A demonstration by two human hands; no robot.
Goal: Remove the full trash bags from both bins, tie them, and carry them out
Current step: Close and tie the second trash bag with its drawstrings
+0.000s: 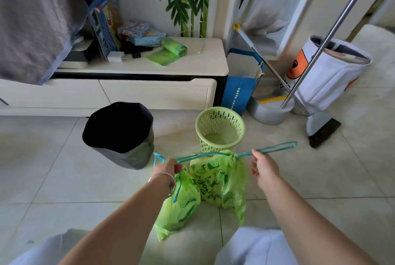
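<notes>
Now, bags: two green trash bags sit on the tile floor in front of the person, the left bag (177, 204) and the right bag (222, 181), touching each other, both out of the bins.
Bins: the dark bin (119, 134) and the green basket (220, 129) stand just behind, both without liners.
Drawstring: the blue drawstring (213, 154) of the right bag is stretched sideways, neck cinched.
Left hand: left hand (168, 168) is closed on one end of the string; a second blue loop hangs by the wrist.
Right hand: right hand (261, 168) pinches the other end at thumb and forefinger, remaining fingers spread loose; a long loop trails past it.
Risk, string: a hard pull could probably snap the thin cord or tear the film at the neck.
Risk, grip: the light right pinch may slip, letting the neck reopen.
Risk, tangle: the left bag's loop near the wrist could get caught into the knot.
Risk, bag: the tug may tip the right bag.
</notes>
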